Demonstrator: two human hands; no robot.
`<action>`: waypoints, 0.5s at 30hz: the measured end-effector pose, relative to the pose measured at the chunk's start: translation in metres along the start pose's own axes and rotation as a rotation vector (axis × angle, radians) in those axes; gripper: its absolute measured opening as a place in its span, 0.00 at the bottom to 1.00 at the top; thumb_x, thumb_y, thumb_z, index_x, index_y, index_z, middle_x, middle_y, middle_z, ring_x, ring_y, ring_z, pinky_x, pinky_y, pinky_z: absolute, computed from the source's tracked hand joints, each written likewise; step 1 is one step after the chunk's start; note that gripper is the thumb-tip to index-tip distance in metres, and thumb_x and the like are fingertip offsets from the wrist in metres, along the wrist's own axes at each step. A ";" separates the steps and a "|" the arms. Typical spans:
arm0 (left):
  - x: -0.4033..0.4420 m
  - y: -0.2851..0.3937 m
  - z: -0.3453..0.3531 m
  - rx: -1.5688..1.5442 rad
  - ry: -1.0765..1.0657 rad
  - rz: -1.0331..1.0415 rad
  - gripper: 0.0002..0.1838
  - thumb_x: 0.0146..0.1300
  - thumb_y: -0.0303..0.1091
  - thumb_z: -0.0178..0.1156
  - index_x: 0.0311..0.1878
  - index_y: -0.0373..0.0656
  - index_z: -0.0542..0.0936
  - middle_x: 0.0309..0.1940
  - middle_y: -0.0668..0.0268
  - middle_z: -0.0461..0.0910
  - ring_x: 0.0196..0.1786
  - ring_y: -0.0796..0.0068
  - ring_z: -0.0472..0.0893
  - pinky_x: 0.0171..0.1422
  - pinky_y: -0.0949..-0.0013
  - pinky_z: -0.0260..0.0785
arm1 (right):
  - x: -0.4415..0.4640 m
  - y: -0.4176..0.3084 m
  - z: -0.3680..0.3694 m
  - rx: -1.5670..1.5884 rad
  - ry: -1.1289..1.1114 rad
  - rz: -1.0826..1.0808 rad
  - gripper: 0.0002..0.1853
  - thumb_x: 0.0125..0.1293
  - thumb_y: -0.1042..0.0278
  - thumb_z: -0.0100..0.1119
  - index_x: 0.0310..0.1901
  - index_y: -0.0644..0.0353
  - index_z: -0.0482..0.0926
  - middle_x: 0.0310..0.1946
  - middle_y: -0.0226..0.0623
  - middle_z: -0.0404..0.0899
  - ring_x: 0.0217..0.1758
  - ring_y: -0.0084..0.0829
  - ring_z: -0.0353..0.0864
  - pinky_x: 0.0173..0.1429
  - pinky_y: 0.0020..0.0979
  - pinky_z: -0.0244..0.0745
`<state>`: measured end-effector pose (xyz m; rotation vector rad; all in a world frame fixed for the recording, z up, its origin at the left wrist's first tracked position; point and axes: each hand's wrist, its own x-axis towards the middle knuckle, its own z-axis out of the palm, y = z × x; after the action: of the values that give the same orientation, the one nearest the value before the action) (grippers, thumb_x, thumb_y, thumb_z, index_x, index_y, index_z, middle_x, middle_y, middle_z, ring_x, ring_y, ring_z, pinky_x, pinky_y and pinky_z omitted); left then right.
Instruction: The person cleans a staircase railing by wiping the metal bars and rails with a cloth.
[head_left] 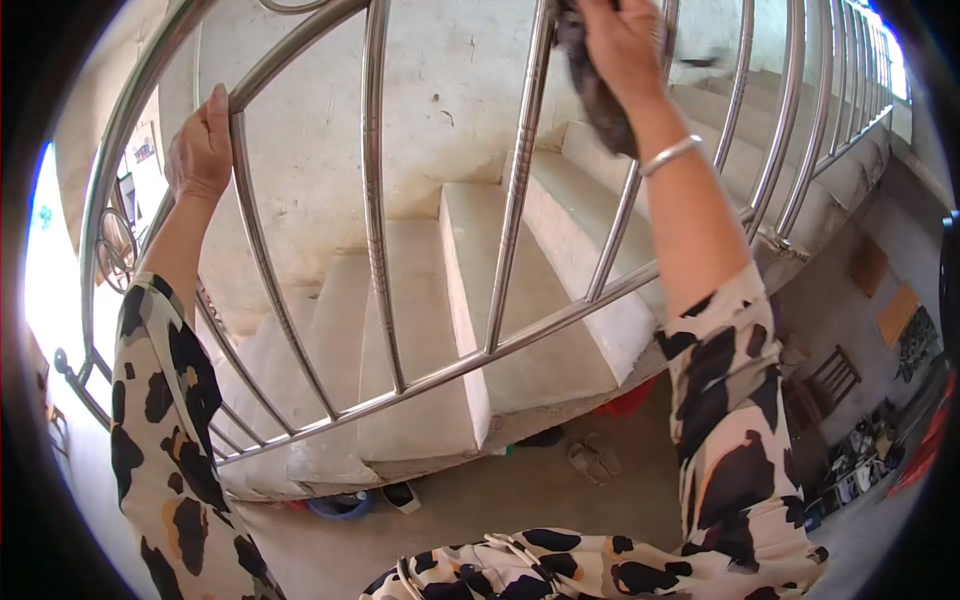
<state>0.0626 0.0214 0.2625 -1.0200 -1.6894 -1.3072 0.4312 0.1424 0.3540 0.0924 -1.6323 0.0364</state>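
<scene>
My right hand point(628, 50), with a silver bangle on its wrist, is closed on a dark, crumpled cloth point(598, 85). The cloth hangs down beside an upright steel bar point(520, 170) of the stair railing. At the upper left, my left hand point(203, 150) grips the railing point(300, 50) near a curved bar; its thumb points up and some fingers are hidden. Both sleeves point(725, 420) have a dark patchy print.
Concrete steps point(410, 310) rise to the right behind the bars, against a stained wall point(300, 150). Below are sandals point(594, 458), a blue basin point(340, 505), a wooden chair point(830, 380) and a rack of shoes point(860, 465).
</scene>
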 end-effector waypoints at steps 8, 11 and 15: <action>-0.007 0.004 0.013 -0.021 -0.192 -0.060 0.35 0.61 0.65 0.31 0.49 0.47 0.77 0.42 0.51 0.77 0.50 0.51 0.73 0.55 0.58 0.62 | -0.117 0.012 0.057 -0.294 0.280 0.016 0.14 0.55 0.74 0.52 0.45 0.63 0.73 0.42 0.48 0.74 0.47 0.49 0.69 0.54 0.40 0.63; -0.011 0.000 0.017 -0.044 -0.204 -0.044 0.35 0.61 0.65 0.31 0.49 0.49 0.77 0.43 0.53 0.77 0.50 0.51 0.73 0.54 0.58 0.63 | -0.213 -0.012 0.060 -0.515 0.109 0.095 0.17 0.55 0.76 0.52 0.48 0.64 0.71 0.43 0.50 0.73 0.49 0.52 0.68 0.55 0.43 0.61; -0.015 0.010 0.019 -0.004 -0.155 -0.031 0.34 0.61 0.65 0.30 0.50 0.51 0.76 0.45 0.54 0.77 0.51 0.52 0.73 0.53 0.58 0.64 | -0.339 -0.056 0.049 -0.652 -0.242 0.340 0.18 0.54 0.77 0.51 0.49 0.62 0.72 0.46 0.52 0.72 0.54 0.52 0.67 0.58 0.42 0.61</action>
<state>0.0766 0.0390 0.2489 -1.1266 -1.8253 -1.2801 0.4078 0.0956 0.0105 -0.7038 -1.8100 -0.2544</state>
